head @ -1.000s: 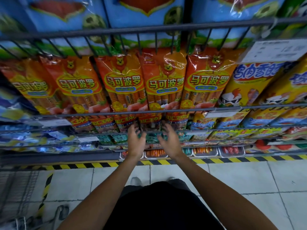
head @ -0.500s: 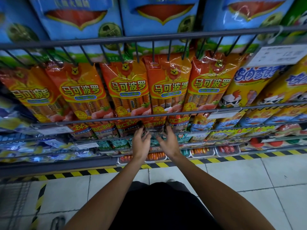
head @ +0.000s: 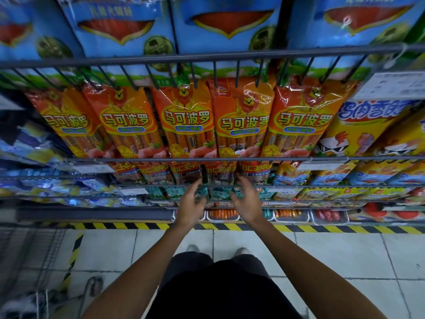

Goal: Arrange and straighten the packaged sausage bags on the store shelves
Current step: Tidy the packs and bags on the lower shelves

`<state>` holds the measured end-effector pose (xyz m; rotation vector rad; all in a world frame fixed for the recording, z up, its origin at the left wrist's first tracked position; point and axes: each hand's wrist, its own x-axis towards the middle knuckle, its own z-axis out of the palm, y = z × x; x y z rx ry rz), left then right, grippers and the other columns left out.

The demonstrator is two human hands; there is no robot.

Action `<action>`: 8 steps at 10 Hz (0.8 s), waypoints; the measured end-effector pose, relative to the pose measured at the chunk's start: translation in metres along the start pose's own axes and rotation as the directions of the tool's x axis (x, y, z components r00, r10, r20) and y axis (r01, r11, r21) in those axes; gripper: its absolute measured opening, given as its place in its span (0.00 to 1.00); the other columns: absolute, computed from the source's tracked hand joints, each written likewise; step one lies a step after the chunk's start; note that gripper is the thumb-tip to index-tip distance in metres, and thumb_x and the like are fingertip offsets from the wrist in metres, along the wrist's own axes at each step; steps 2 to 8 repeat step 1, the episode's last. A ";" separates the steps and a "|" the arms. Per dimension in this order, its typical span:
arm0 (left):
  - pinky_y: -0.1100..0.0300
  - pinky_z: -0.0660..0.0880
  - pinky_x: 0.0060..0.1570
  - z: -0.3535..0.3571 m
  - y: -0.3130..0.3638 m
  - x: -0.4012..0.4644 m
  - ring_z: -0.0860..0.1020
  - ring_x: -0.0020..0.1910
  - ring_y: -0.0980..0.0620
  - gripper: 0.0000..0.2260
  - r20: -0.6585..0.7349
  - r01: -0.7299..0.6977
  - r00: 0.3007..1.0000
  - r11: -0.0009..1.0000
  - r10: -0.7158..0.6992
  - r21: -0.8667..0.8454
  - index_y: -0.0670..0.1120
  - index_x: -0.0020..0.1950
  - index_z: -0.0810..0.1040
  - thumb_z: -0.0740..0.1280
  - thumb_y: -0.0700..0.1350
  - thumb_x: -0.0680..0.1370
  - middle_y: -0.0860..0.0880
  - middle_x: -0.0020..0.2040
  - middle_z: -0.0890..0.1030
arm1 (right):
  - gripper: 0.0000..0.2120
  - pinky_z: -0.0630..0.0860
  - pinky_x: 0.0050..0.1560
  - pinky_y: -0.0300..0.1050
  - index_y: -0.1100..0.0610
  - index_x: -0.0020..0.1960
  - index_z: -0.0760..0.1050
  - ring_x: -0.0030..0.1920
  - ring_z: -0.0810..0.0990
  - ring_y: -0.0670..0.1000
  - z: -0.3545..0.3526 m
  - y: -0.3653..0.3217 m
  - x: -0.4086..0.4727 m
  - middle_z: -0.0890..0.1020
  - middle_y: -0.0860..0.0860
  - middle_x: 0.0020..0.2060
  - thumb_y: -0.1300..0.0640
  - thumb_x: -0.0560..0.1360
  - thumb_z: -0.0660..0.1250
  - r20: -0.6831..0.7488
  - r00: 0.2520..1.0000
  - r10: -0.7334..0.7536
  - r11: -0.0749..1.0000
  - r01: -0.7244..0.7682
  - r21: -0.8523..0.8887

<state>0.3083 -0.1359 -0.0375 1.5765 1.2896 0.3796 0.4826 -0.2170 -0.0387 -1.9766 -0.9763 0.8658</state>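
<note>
glossy orange sausage bags (head: pixel 239 125) stand upright in a row behind the wire shelf rail (head: pixel 207 159). film is slippery, contents stiff and light: grip the lower edges. left hand (head: pixel 190 208) and right hand (head: pixel 247 203) hover spread, holding nothing.

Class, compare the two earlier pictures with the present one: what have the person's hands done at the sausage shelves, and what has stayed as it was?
Both hands drew back slightly from the red bags on the lower shelf and spread apart. The left hand and right hand now hover with relaxed fingers, holding nothing. The camera tilted upward a little. The orange sausage bags above stayed in their row behind the wire rail.
</note>
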 end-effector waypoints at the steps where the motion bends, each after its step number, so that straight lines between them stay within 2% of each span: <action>1: 0.60 0.76 0.62 -0.009 -0.008 -0.013 0.77 0.61 0.64 0.28 -0.018 -0.031 0.999 0.999 0.031 0.028 0.51 0.81 0.64 0.66 0.34 0.83 0.52 0.73 0.73 | 0.28 0.72 0.73 0.55 0.55 0.78 0.66 0.73 0.72 0.54 -0.011 0.010 -0.002 0.73 0.53 0.74 0.58 0.81 0.69 0.046 0.999 -0.014 1.000 0.014 0.006; 8: 0.60 0.76 0.62 -0.009 -0.008 -0.013 0.77 0.61 0.64 0.28 -0.018 -0.031 0.999 0.999 0.031 0.028 0.51 0.81 0.64 0.66 0.34 0.83 0.52 0.73 0.73 | 0.28 0.72 0.73 0.55 0.55 0.78 0.66 0.73 0.72 0.54 -0.011 0.010 -0.002 0.73 0.53 0.74 0.58 0.81 0.69 0.046 0.999 -0.014 1.000 0.014 0.006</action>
